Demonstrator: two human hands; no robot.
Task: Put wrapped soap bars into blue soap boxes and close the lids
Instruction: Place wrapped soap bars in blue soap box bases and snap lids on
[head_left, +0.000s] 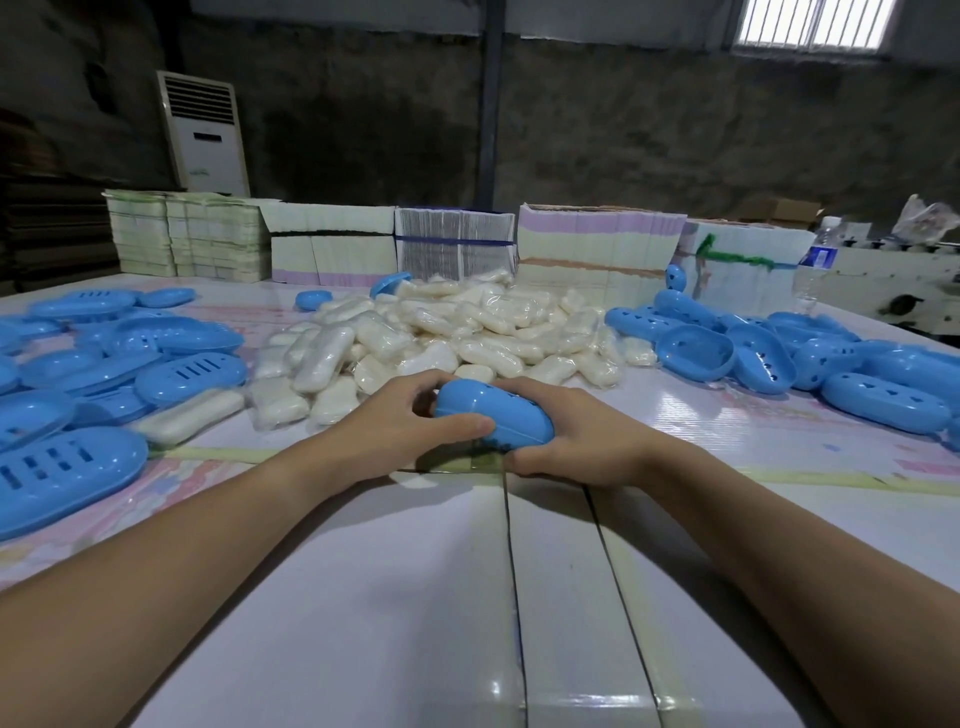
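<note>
A closed blue soap box (501, 415) sits between both hands just above the white table (415, 597), in the middle of the view. My left hand (400, 423) grips its left end, thumb along the near side. My right hand (582, 436) grips its right end, fingers curled over the top. Whatever is inside the box is hidden. Behind it lies a big heap of wrapped white soap bars (441, 338). One wrapped bar (189, 415) lies apart at the left.
Blue slotted lids (189, 376) are piled at the left, and blue box bottoms (769, 358) at the right. Stacks of flat cartons (452, 244) line the table's far edge. A white air conditioner (205, 132) stands behind, and a water bottle (823, 249) at the far right.
</note>
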